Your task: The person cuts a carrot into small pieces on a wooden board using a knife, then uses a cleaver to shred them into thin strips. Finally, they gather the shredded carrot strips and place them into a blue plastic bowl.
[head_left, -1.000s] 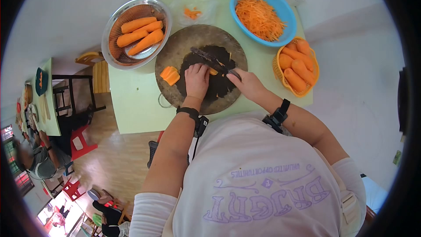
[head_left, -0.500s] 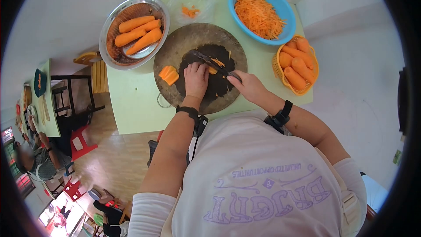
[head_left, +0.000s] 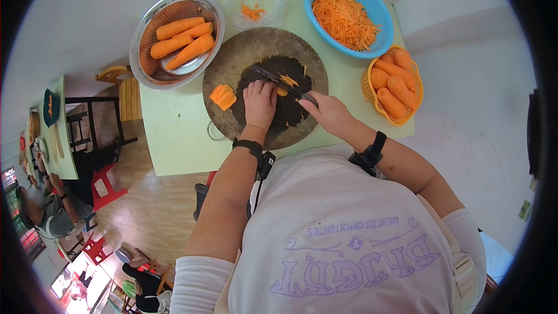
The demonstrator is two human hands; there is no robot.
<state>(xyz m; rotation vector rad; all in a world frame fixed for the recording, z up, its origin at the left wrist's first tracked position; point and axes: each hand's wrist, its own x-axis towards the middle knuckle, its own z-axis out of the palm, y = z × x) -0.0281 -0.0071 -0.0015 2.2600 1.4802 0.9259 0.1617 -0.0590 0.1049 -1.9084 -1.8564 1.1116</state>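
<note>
My right hand (head_left: 331,115) is closed around the black handle of a dark-bladed kitchen knife (head_left: 299,96). Its blade slants up and left across the round chopping board (head_left: 232,58). Against the blade, my left hand (head_left: 260,103) has curled fingers on a carrot piece (head_left: 281,91), mostly hidden by the hand and knife. Thin carrot shreds (head_left: 288,79) lie on the far side of the blade. To the left of my left hand, thick carrot slices (head_left: 223,97) rest on the board.
A metal bowl (head_left: 136,70) with peeled carrots stands at the back left. Carrot scraps lie on a plastic bag (head_left: 273,7). A blue basin (head_left: 311,20) of shredded carrot and a yellow basket (head_left: 367,88) of carrots are at the right. People sit at the far left.
The view has shifted very slightly. The knife blade's far end sits a little differently, and more carrot shreds show beside it. Both hands stay in nearly the same place.
</note>
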